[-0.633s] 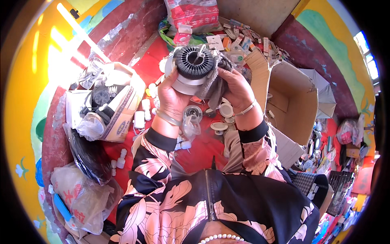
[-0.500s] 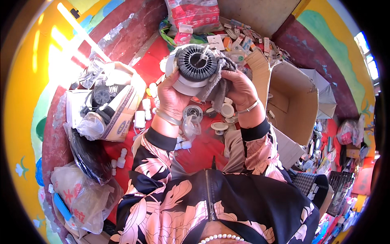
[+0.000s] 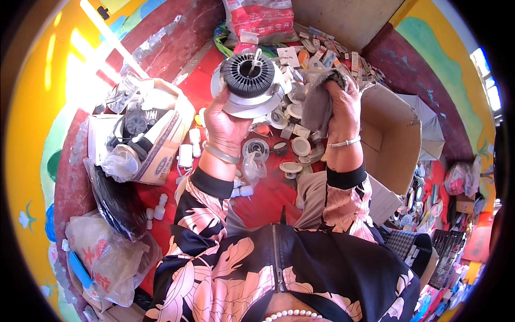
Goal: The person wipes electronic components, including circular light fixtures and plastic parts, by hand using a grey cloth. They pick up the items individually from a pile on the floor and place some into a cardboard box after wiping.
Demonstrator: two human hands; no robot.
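My left hand (image 3: 225, 123) grips a round downlight (image 3: 248, 80) by its pale rim, raised over the red floor. A dark finned heat sink with a hole in its middle faces up on it. To the right, apart from the light, my right hand (image 3: 344, 107) is closed on a grey cloth (image 3: 318, 106) that hangs down from the fingers. Beneath the hands lie several white round light fittings (image 3: 300, 146), a finned round lamp part (image 3: 255, 148) and a clear plastic bag (image 3: 253, 167).
A cardboard box of lamp parts (image 3: 155, 145) stands at left, above a black plastic bag (image 3: 115, 198) and a whitish bag (image 3: 107, 257). An open cardboard box (image 3: 389, 134) stands at right. Small packages (image 3: 327, 53) and a red-and-white sack (image 3: 262, 21) lie at the far side.
My right hand has drawn the grey cloth off the downlight and moved right with it. The light has shifted slightly left and tilted in my left hand.
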